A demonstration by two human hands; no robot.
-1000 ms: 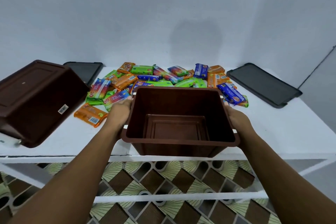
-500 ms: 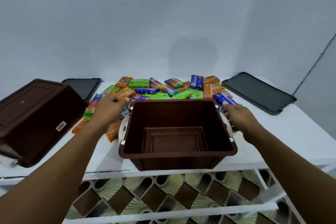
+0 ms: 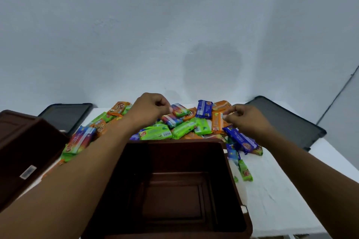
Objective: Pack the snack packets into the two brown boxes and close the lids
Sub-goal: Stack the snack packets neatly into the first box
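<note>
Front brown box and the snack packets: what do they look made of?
Brown box: looks like moulded plastic, semi-gloss; stepped moulded floor, rounded rim. Snack packets: probably printed plastic film, glossy; bright print, light glints, sealed flat ends.

Dim, cool bluish light, soft faint shadow on the wall (image 3: 211, 68), slight overall blur, wide-angle stretch at edges.

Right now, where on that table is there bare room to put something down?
Best is the bare table right of the open box, up to the right lid. The open box is empty too. Crowded: the packet pile behind it, and the left side, taken by the tipped box.
</note>
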